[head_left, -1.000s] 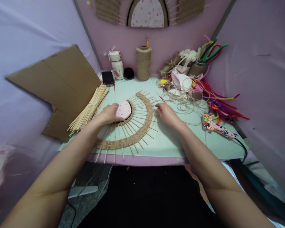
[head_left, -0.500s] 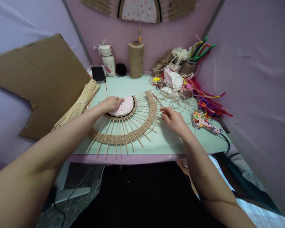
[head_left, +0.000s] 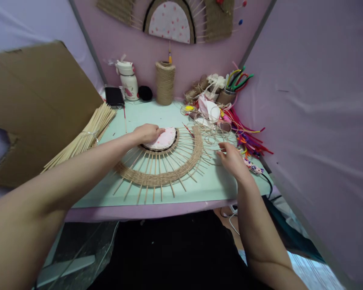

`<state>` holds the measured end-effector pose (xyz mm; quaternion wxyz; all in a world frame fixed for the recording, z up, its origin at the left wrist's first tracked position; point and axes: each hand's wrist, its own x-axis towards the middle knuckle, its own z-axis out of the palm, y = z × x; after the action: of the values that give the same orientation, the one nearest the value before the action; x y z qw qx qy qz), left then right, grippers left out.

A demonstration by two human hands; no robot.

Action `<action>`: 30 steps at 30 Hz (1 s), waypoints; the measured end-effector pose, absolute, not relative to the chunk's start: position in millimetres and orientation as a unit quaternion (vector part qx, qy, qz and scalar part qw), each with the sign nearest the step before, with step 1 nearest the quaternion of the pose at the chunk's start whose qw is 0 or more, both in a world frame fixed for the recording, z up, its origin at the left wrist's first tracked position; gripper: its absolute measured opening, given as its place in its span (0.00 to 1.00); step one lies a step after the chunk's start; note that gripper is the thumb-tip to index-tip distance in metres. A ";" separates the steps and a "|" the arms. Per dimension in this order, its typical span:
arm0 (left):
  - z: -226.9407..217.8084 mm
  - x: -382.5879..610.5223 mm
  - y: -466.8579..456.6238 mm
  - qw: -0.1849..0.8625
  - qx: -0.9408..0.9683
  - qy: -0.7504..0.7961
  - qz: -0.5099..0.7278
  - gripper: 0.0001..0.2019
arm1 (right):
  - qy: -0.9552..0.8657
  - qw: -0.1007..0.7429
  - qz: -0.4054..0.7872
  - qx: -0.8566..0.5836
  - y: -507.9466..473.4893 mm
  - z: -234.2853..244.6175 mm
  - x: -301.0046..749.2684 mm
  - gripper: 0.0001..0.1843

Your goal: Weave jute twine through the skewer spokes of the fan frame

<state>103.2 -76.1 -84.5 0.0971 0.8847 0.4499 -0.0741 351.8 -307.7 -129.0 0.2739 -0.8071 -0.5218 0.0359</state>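
A half-round fan-shaped weaving (head_left: pixel 157 179) lies on the table, with thin sticks spreading out from its centre and a wide band of brown twine woven across them. At its middle is a white half-circle of pink-dotted cloth (head_left: pixel 166 137), edged in black. My left hand (head_left: pixel 148 133) grips this centre, thumb on top of the cloth and the other fingers hidden. Just off the weaving's right end, my right hand (head_left: pixel 231 159) is raised with fingers curled together; a thin strand of twine (head_left: pixel 213 150) seems to run to its fingertips.
A bundle of sticks (head_left: pixel 81 139) and cardboard (head_left: pixel 45 104) are at left. Behind stand a bottle (head_left: pixel 129 82), a phone (head_left: pixel 114 96) and a twine spool (head_left: pixel 165 84). Loose twine, pipe cleaners (head_left: pixel 245 129) and a patterned glue gun (head_left: pixel 254 166) lie right. A similar weaving (head_left: pixel 169 24) hangs behind.
My right hand has moved a little farther from the weaving's right end. The weaving has turned slightly under my left hand, which keeps its grip. The whole view has shifted.
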 end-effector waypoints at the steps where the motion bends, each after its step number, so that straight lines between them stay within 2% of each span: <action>1: -85.1 100.7 -74.1 0.097 0.886 0.447 -0.079 0.31 | -0.517 0.263 0.039 -0.814 -308.3 -128.0 351.9 0.19; 6: -83.6 89.1 -64.5 0.101 0.890 0.438 -0.079 0.31 | -0.518 0.190 0.107 -0.827 -308.2 -113.6 348.9 0.21; 9: -76.1 90.0 -60.9 0.103 0.890 0.441 -0.047 0.31 | -0.529 0.120 0.103 -0.833 -311.7 -108.4 345.1 0.22; 13: -61.7 95.0 -60.8 0.108 0.891 0.440 -0.016 0.30 | -0.606 0.092 0.119 -0.781 -310.6 -114.1 341.2 0.05; 14: -58.3 95.7 -61.8 0.113 0.891 0.440 -0.012 0.30 | -0.619 0.105 0.133 -0.767 -307.1 -114.1 343.8 0.01; 16: -52.7 96.3 -64.3 0.124 0.890 0.439 -0.007 0.30 | -0.610 0.155 0.131 -0.766 -295.4 -105.9 357.5 0.06; 19: -48.8 96.8 -67.1 0.139 0.890 0.434 -0.011 0.31 | -0.522 0.248 0.032 -0.815 -270.1 -70.2 397.8 0.05; 22: -51.5 99.2 -67.7 0.139 0.898 0.418 -0.022 0.30 | -0.426 0.319 -0.084 -0.842 -247.5 -27.9 441.2 0.26; 23: -53.7 100.5 -67.7 0.136 0.900 0.412 -0.028 0.30 | -0.400 0.338 -0.111 -0.844 -243.5 -18.7 450.7 0.27; 25: -59.3 103.3 -68.0 0.126 0.905 0.404 -0.043 0.30 | -0.404 0.299 -0.126 -0.855 -243.3 -12.1 457.6 0.24; 28: -69.7 106.5 -69.3 0.104 0.906 0.404 -0.073 0.30 | -0.466 0.172 -0.082 -0.864 -260.7 -27.1 439.9 0.17; 30: -77.4 107.3 -69.4 0.092 0.906 0.403 -0.087 0.30 | -0.501 0.156 -0.052 -0.850 -278.6 -44.0 417.8 0.13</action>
<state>107.3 -69.4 -77.4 0.0922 0.9065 0.4027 -0.0873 417.8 -278.6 -44.0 0.1560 -0.8497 -0.5010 -0.0517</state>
